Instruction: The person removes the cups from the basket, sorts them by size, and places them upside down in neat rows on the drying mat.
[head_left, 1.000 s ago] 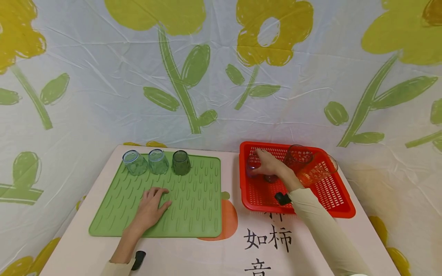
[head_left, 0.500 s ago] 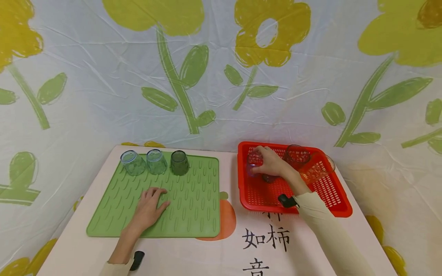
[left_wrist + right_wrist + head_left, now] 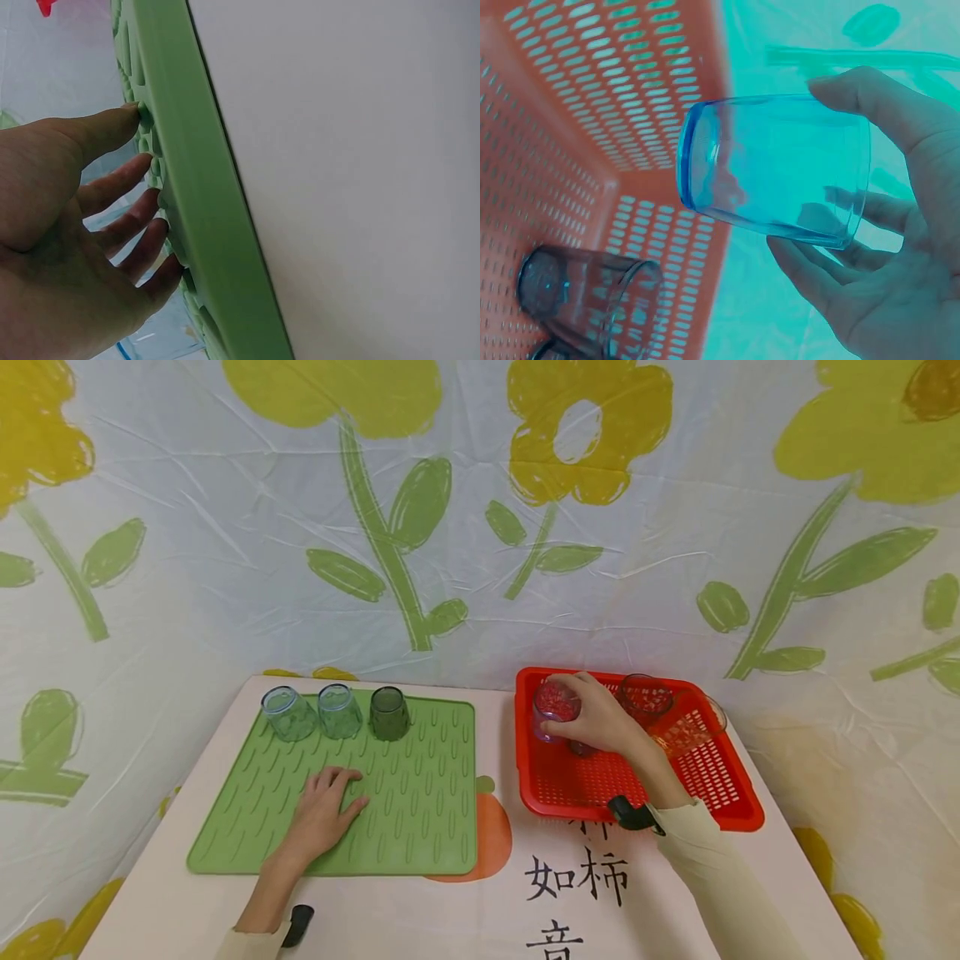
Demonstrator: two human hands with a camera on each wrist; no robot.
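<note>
My right hand (image 3: 600,718) grips a blue-tinted drinking glass (image 3: 553,710) by its side, over the left part of the red plastic basket (image 3: 528,768). In the right wrist view the glass (image 3: 780,165) sits between thumb and fingers, its thick blue base pointing toward the basket. My left hand (image 3: 318,814) lies on the green drying mat (image 3: 420,818) with fingers slightly bent. The left wrist view shows its fingertips on the mat's ridges and nothing in its grasp. Along the mat's back edge stand a blue-rimmed glass (image 3: 290,714), a second bluish one (image 3: 341,712) and a dark grey one (image 3: 390,714).
More glasses lie in the basket: a dark one (image 3: 645,695) at the back, a clear one (image 3: 690,725) leaning on the right wall, and another (image 3: 581,747) partly under my right hand. A patterned cloth (image 3: 480,610) hangs behind the white table (image 3: 480,918).
My right hand has closed round the blue-tinted glass and raised it a little inside the basket, so more of it shows. My left hand has stayed on the mat.
</note>
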